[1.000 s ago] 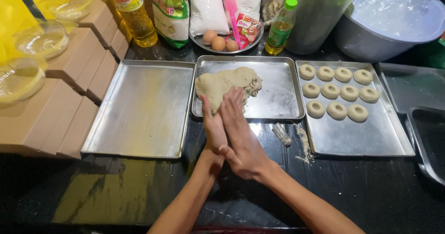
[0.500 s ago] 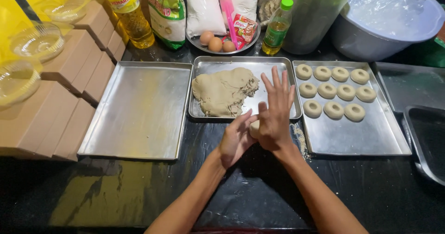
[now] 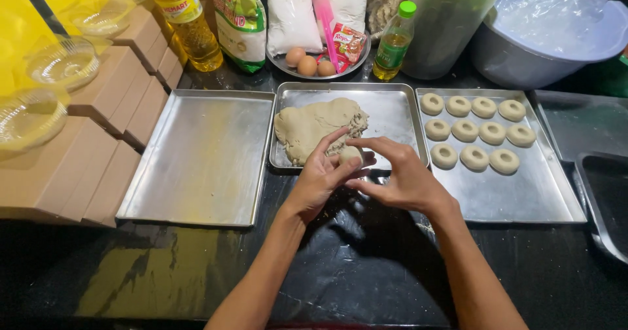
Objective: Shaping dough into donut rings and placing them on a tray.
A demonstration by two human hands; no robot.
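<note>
My left hand (image 3: 322, 176) and my right hand (image 3: 399, 176) meet over the front rim of the middle metal tray (image 3: 392, 111). Between their fingers sits a small ball of pale dough (image 3: 350, 155), cupped by the left hand and pinched by the right. A larger flat lump of the same dough (image 3: 314, 127) lies in the middle tray just beyond my hands. Several ring-shaped dough pieces (image 3: 472, 132) are laid in rows on the right tray (image 3: 517, 196).
An empty metal tray (image 3: 199, 163) lies at the left, beside cardboard boxes (image 3: 72, 166) with clear plastic bowls (image 3: 62, 65). Oil bottles (image 3: 186, 22), bags, a plate of eggs (image 3: 307, 63), a lidded jug (image 3: 451, 22) and a big bowl (image 3: 556, 35) line the back. A dark tray (image 3: 605, 192) sits far right.
My hands rolled dough between flat palms, drew back from the big lump, and now hold the small ball in their fingertips.
</note>
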